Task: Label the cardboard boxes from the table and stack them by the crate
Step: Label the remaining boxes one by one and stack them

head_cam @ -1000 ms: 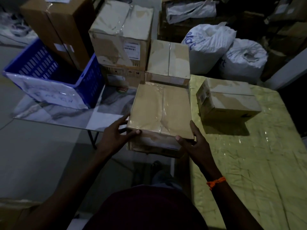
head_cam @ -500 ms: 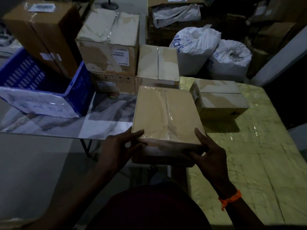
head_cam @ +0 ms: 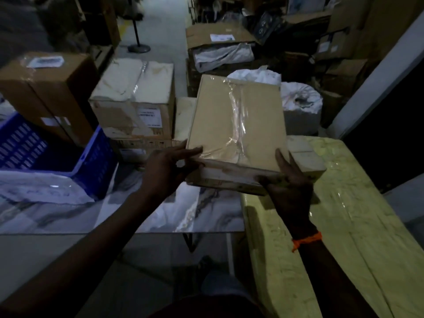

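Left grip (head_cam: 166, 171): pinches the near-left corner of the cardboard box (head_cam: 238, 125), fingers flat on its top, thumb on the near face.
Right grip (head_cam: 290, 187): clasps the near-right corner, thumb up the side, fingers curled beneath.
Where the cardboard box is: in the air, tilted, taped top toward the camera, above the seam between the marbled bench (head_cam: 206, 212) and the yellow bench (head_cam: 344, 214).
Blue crate (head_cam: 96, 157): on the marbled bench, far left; its inside is too dark to tell contents; a pale sheet (head_cam: 46, 191) hangs over its near wall.
Open carton (head_cam: 199, 37): behind the benches, holding a white wrapped bundle (head_cam: 222, 55).
Small box (head_cam: 307, 157): on the yellow bench, partly hidden behind the held one.
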The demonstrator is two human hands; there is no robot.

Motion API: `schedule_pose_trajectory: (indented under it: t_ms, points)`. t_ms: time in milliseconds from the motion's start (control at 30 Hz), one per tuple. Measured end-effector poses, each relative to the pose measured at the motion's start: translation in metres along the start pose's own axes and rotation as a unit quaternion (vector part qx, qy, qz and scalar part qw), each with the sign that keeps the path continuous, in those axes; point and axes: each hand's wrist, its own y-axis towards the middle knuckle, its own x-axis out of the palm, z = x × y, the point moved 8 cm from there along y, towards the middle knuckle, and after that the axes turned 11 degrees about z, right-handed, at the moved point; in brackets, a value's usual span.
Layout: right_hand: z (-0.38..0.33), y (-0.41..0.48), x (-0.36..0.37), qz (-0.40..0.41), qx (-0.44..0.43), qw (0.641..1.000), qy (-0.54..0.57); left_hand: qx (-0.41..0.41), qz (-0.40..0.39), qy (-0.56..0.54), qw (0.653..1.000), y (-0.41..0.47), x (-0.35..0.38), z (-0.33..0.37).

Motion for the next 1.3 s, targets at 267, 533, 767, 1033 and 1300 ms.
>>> schedule_pose_trajectory:
  t_ms: [267,533,767,1033,1300]
  points:
    - [0.023,0.084,0.095,-0.018,0.044,0.997,0.066,-0.022,0.022,0.071,0.997,0.099,0.01,-0.047]
    - [0.046,0.164,0.18,-0.05,0.051,0.994,0.081,-0.006,-0.002,0.165,0.986,0.182,0.022,-0.098]
    - [0.047,0.167,0.231,-0.071,0.043,0.993,0.079,-0.02,-0.099,0.219,0.97,0.205,0.023,-0.143]
    - [0.052,0.154,0.235,-0.062,0.042,0.993,0.095,0.014,-0.054,0.195,0.979,0.179,0.024,-0.155]
    - [0.052,0.145,0.238,-0.062,0.052,0.99,0.113,0.023,-0.021,0.21,0.977,0.167,0.033,-0.144]
